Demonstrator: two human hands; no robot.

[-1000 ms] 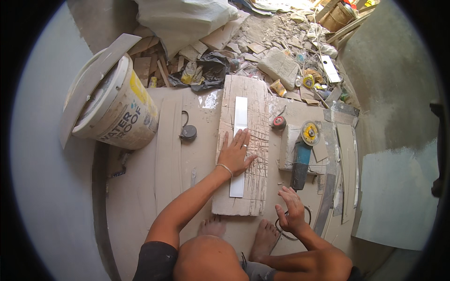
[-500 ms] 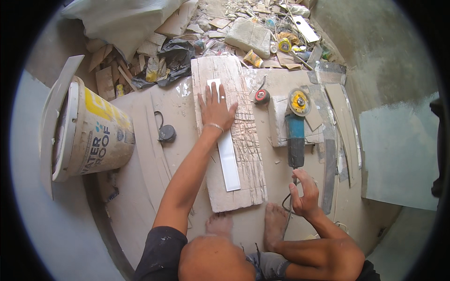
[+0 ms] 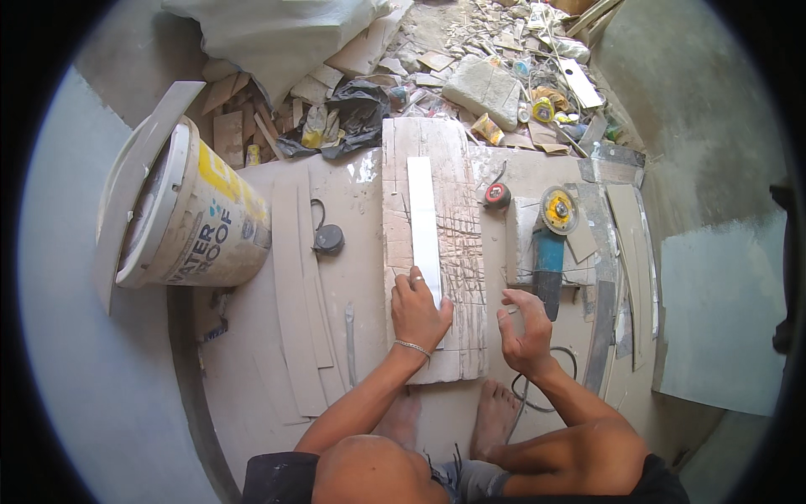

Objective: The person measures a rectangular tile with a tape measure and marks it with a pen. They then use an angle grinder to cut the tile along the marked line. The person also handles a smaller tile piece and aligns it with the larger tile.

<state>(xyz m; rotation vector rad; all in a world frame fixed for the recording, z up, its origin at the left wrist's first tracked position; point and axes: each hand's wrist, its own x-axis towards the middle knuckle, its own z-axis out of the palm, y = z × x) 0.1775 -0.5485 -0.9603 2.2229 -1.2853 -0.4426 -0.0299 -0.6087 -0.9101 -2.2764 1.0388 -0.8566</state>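
Note:
A long block (image 3: 395, 202) with scored, cut grooves on its right side lies lengthwise in front of me. On it rests a narrow white strip (image 3: 424, 214), which looks like tile. My left hand (image 3: 420, 311) grips the strip near its close end, thumb on the right edge and fingers on the left; the hand hides part of it. My right hand (image 3: 527, 332) hovers right of the block, fingers curved, thumb apart, holding nothing. Just beyond it lies an angle grinder (image 3: 549, 256) with a yellow-centred disc, propped on a smaller block (image 3: 522, 220).
Left of the block are a dark tape measure (image 3: 328, 240), a thin grey tool (image 3: 350, 340) and long strips (image 3: 294, 336). A red-black tape measure (image 3: 497, 196) sits to the right. A large bucket (image 3: 243, 252) stands left. Rubble (image 3: 483, 88) covers the far side.
My left hand has slid from the strip's far part to its close end and now grips its edges. My right hand has moved left, away from the grinder's rear end. The view has shifted.

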